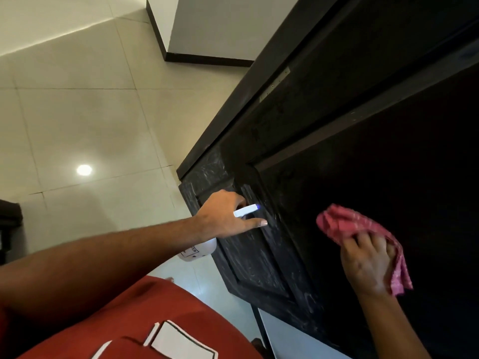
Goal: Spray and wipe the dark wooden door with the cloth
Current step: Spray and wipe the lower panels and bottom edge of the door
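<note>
Fingers (360,243) of right hand (368,266) clutch cloth (344,222); left hand (223,216) grips sprayer (201,251).

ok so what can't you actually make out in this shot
All from the head view:
- spray bottle: mostly hidden by the left hand and forearm. The label is too small to read and the trigger is out of sight.
- cloth: part of it is bunched under the right hand.
- dark wooden door: its right panel is too dark to show streaks, and the frame edges cut it off on the right.
</note>
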